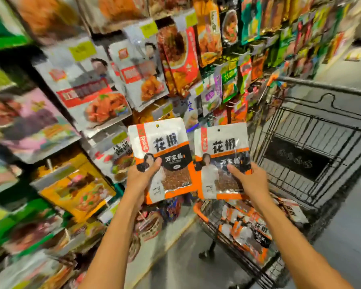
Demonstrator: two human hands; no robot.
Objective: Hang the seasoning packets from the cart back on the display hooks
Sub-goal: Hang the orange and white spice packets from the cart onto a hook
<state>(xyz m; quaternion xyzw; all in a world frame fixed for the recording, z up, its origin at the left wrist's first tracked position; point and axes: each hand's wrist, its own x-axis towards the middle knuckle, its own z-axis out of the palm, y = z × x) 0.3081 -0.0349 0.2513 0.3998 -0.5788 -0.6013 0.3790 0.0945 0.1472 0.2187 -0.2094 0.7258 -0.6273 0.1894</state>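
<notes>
I log left hand (141,178) grip pinching 1 packet (165,155) low, right hand (253,181) grip pinching a 2nd packet (220,161). Risk, I judge: hang holes (157,126) sit far above each grip, so floppy tops could miss hooks too blurred to place.

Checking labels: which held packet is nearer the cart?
The packet in the right hand; the other packet, in the left hand, is beside the display.

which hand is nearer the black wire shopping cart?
Right. The right hand, gripping a white-and-orange seasoning packet, is over the black wire cart; the left hand, gripping a matching packet, is beyond its left side.
</notes>
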